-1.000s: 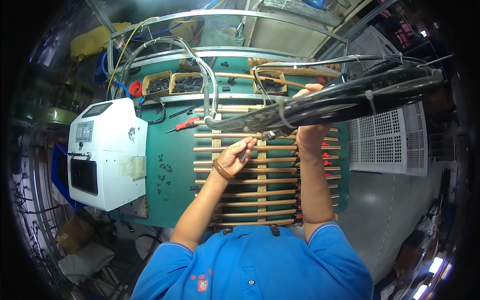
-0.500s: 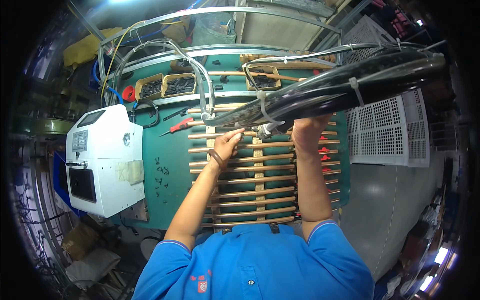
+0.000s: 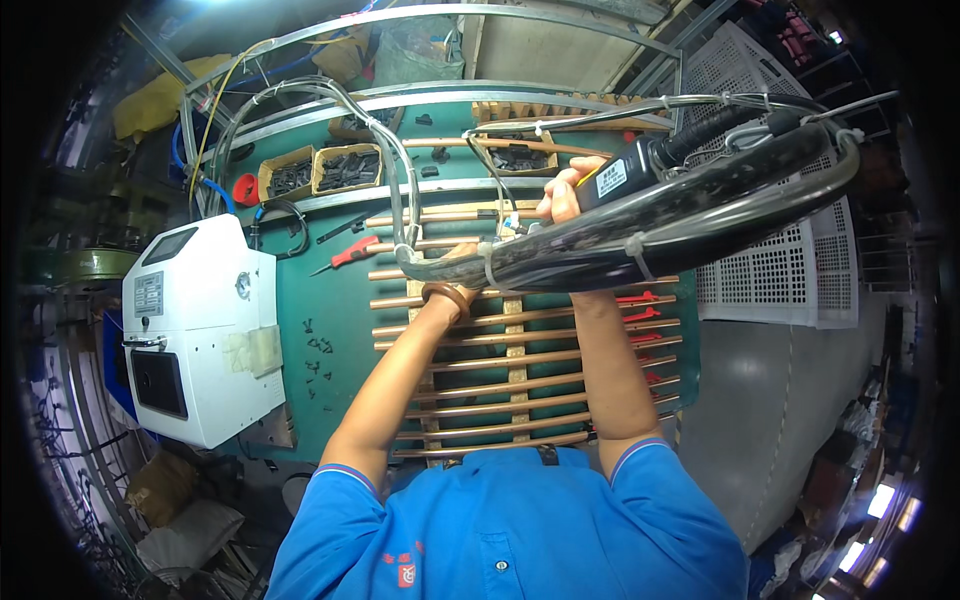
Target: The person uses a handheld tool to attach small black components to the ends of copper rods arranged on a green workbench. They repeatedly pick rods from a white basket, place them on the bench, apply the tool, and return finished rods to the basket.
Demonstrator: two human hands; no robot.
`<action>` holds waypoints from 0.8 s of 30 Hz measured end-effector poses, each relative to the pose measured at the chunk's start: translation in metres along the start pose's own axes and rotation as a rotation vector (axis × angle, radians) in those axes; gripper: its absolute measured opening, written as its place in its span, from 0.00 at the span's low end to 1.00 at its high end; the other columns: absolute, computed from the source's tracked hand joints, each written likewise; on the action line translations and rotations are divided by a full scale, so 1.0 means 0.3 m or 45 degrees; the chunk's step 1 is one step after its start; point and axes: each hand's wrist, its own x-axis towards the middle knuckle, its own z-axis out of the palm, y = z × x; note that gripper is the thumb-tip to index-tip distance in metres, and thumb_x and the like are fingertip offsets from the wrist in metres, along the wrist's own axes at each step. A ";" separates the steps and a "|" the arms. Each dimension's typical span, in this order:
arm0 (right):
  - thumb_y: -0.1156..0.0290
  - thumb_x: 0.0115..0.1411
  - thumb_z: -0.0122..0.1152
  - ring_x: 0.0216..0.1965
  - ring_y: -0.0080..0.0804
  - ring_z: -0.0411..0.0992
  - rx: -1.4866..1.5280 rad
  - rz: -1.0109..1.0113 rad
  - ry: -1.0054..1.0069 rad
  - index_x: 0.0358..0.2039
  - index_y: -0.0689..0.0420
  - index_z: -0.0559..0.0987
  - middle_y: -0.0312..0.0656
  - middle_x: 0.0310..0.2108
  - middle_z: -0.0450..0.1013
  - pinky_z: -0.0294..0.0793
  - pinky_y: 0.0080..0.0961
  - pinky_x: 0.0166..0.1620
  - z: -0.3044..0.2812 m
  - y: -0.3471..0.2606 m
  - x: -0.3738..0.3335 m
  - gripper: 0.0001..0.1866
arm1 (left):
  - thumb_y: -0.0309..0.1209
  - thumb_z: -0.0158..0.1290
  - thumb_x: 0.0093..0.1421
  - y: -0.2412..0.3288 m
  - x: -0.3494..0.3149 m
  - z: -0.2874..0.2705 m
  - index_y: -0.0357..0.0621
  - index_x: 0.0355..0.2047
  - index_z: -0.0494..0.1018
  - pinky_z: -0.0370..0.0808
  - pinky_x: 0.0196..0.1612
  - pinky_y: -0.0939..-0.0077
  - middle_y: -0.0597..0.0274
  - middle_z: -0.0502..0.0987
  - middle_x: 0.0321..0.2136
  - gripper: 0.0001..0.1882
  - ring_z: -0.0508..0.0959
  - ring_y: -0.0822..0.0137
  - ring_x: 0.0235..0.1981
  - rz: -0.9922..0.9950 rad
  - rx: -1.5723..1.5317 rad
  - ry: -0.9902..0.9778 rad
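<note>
My right hand (image 3: 566, 190) is wrapped around a black hand-held power tool (image 3: 622, 178) with a white label, fed by a cable. The tool's tip points left, over the upper copper tubes. A thick black hose bundle (image 3: 600, 235), held with white cable ties, crosses in front of it and hides my right wrist. My left hand (image 3: 463, 268), a brown bangle at its wrist, is at the upper copper tubes (image 3: 470, 243), mostly behind the hoses. Its fingers are too covered to read. Several copper tubes (image 3: 540, 362) lie crosswise on notched wooden strips (image 3: 517, 345).
A white boxy machine (image 3: 200, 330) stands left on the green table (image 3: 335, 400). A red-handled screwdriver (image 3: 352, 252) and small black clips (image 3: 318, 348) lie beside it. Cardboard boxes (image 3: 347, 168) of black parts are behind. Red clips (image 3: 640, 315) sit on the tubes' right ends; white perforated panels (image 3: 765, 265) stand right.
My right hand and the tool have moved up and away, further over the upper tubes. The hose bundle has swung nearer. My left hand has moved slightly away and is now behind the hoses.
</note>
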 end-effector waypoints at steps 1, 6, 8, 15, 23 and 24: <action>0.82 0.59 0.52 0.27 0.19 0.67 0.011 0.028 0.000 0.44 0.58 0.67 0.36 0.29 0.67 0.72 0.15 0.32 0.001 0.013 -0.008 0.13 | 0.36 0.51 0.55 -0.031 -0.012 0.052 0.46 0.37 0.73 0.69 0.47 0.63 0.52 0.76 0.38 0.11 0.74 0.54 0.43 0.161 0.093 0.279; 0.82 0.58 0.52 0.27 0.21 0.68 -0.096 0.013 0.071 0.44 0.58 0.67 0.38 0.29 0.67 0.72 0.19 0.33 0.025 0.036 -0.033 0.14 | 0.31 0.52 0.52 -0.134 -0.012 0.129 0.44 0.28 0.76 0.73 0.40 0.68 0.55 0.76 0.32 0.06 0.76 0.57 0.36 0.184 -0.473 0.240; 0.82 0.58 0.53 0.27 0.21 0.69 -0.098 0.010 0.092 0.44 0.59 0.68 0.38 0.29 0.68 0.72 0.19 0.33 0.039 0.020 -0.035 0.13 | 0.29 0.53 0.51 -0.138 0.010 0.167 0.43 0.26 0.73 0.71 0.33 0.72 0.60 0.73 0.27 0.04 0.74 0.64 0.29 -0.023 -1.083 0.339; 0.84 0.56 0.54 0.25 0.22 0.70 -0.227 -0.113 0.117 0.42 0.62 0.69 0.40 0.27 0.69 0.73 0.20 0.31 0.072 -0.015 -0.030 0.12 | 0.32 0.56 0.47 -0.112 -0.009 0.149 0.45 0.30 0.77 0.72 0.37 0.68 0.55 0.71 0.32 0.09 0.75 0.58 0.34 0.195 -0.832 0.386; 0.85 0.57 0.53 0.25 0.22 0.70 0.021 0.014 0.141 0.42 0.62 0.68 0.40 0.28 0.69 0.74 0.18 0.31 0.069 -0.007 -0.042 0.13 | 0.32 0.59 0.45 -0.124 -0.003 0.155 0.45 0.31 0.79 0.73 0.39 0.67 0.53 0.73 0.34 0.11 0.76 0.56 0.37 0.234 -0.591 0.361; 0.85 0.57 0.53 0.25 0.22 0.70 0.004 -0.017 0.102 0.42 0.62 0.68 0.39 0.28 0.69 0.73 0.18 0.31 0.062 -0.008 -0.042 0.13 | 0.31 0.59 0.45 -0.114 -0.011 0.137 0.45 0.31 0.79 0.73 0.39 0.67 0.53 0.73 0.34 0.11 0.76 0.56 0.37 0.226 -0.559 0.363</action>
